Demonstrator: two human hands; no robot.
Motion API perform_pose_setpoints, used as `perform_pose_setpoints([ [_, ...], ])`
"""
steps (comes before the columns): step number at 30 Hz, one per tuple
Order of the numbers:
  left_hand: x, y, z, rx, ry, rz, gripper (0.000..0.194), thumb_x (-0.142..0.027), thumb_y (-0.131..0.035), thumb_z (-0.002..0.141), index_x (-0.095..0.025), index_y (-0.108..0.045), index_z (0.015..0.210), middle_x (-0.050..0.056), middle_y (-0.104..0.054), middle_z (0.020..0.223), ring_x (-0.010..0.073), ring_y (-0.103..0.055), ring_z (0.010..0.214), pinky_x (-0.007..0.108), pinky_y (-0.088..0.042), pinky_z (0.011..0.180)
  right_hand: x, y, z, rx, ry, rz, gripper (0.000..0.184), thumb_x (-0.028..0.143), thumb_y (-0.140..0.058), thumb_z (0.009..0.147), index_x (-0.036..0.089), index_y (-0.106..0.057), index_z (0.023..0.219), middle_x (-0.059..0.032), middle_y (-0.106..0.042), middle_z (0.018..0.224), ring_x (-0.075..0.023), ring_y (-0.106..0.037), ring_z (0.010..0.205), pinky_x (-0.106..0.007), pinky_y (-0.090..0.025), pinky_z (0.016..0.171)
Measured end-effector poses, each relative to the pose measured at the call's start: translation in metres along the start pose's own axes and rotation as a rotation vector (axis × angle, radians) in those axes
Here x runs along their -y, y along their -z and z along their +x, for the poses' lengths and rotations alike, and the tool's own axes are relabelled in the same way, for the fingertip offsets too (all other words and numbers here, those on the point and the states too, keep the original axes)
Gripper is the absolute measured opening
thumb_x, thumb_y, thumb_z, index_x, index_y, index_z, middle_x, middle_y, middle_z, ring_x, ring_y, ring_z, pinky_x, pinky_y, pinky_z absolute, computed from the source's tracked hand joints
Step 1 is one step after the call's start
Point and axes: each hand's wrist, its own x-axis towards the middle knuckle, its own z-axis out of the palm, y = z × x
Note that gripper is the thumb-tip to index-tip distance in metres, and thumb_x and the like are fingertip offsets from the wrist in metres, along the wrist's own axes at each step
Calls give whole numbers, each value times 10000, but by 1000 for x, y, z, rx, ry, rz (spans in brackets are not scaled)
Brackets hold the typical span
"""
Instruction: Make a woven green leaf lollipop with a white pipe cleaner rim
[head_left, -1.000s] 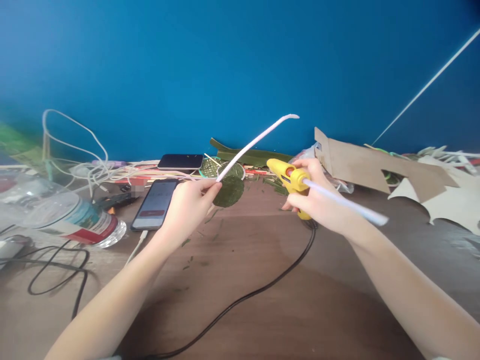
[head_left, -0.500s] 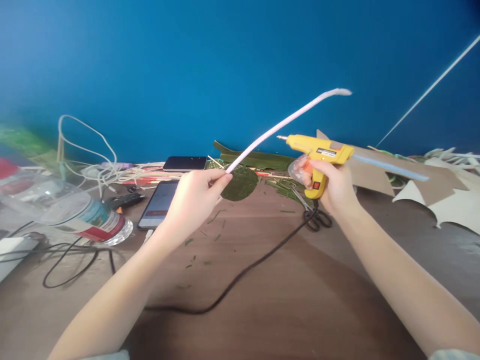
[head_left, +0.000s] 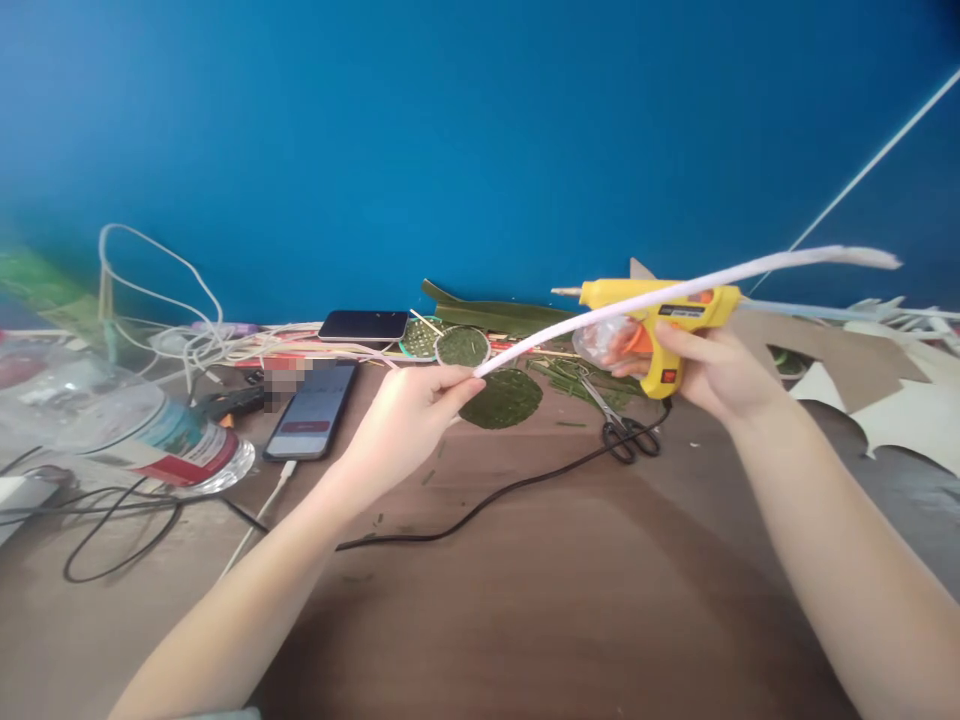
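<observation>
My left hand [head_left: 420,415] is closed, pinching the near end of a long white bendy strip [head_left: 570,325] between thumb and fingers. The strip slants up to the right, and its far part passes in front of a yellow hot glue gun [head_left: 667,310]. Wrapped around the gun's handle is my right hand [head_left: 716,365], with the metal nozzle pointing left and a glue stick [head_left: 810,310] sticking out of the back. A round dark green leaf-like disc [head_left: 502,402] shows just beyond my left fingertips; whether they also grip it, I cannot tell.
Black-handled scissors [head_left: 622,435] lie under the gun, beside its black cord [head_left: 510,490]. A phone [head_left: 311,410], a second phone [head_left: 364,325] and a plastic bottle [head_left: 172,440] are on the left. Cut cardboard [head_left: 825,360] lies right; a blue wall [head_left: 480,150] stands behind.
The white strip has swung right and down across the gun. The glue gun has turned side-on, nozzle left, and moved right. My left hand and the green disc have shifted slightly right.
</observation>
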Motion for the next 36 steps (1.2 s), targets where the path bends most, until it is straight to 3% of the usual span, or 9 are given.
perform_pose_setpoints([
  [5,2,-1,-4,34,-8,18,339,-339,-463,855,-169,-412,565,-58,-285,499,74,-265,483,216,-191,454,-5,2,-8,173,-40,-37,229,394,-690,726,204,-680,853,-28,-657,695,-180,-658,630,-269,-559,526],
  [10,2,0,-7,76,-9,35,347,-350,-453,859,-170,-413,565,-61,-267,492,72,-255,477,213,-195,452,-6,-5,-13,327,-48,-52,202,375,-659,763,231,-677,903,-17,-662,666,-194,-652,654,-374,-581,664],
  [13,1,-1,-7,85,-42,56,333,-350,-450,861,-169,-460,581,-61,-306,508,71,-287,490,211,-212,468,-7,-10,-15,400,-35,-68,168,360,-632,791,235,-677,892,-23,-669,684,-188,-649,659,-347,-570,640],
  [19,-1,-3,-8,89,-78,87,302,-323,-464,864,-167,-552,620,-60,-464,537,73,-399,513,207,-282,520,-11,-11,-14,412,16,-72,195,379,-599,813,209,-690,788,-38,-652,693,-180,-632,656,-324,-551,624],
  [27,-1,-7,-8,103,-116,103,285,-317,-480,866,-172,-610,659,-70,-501,534,61,-410,496,197,-280,500,-13,-12,-15,443,18,-83,186,362,-601,817,200,-678,867,-19,-622,655,-165,-613,607,-315,-535,591],
  [36,-2,-7,-10,112,-95,113,281,-316,-479,865,-174,-631,676,-66,-488,530,64,-406,496,197,-278,494,-12,-16,-15,435,31,-111,208,385,-603,807,182,-650,816,-12,-594,610,-156,-579,562,-294,-493,523],
])
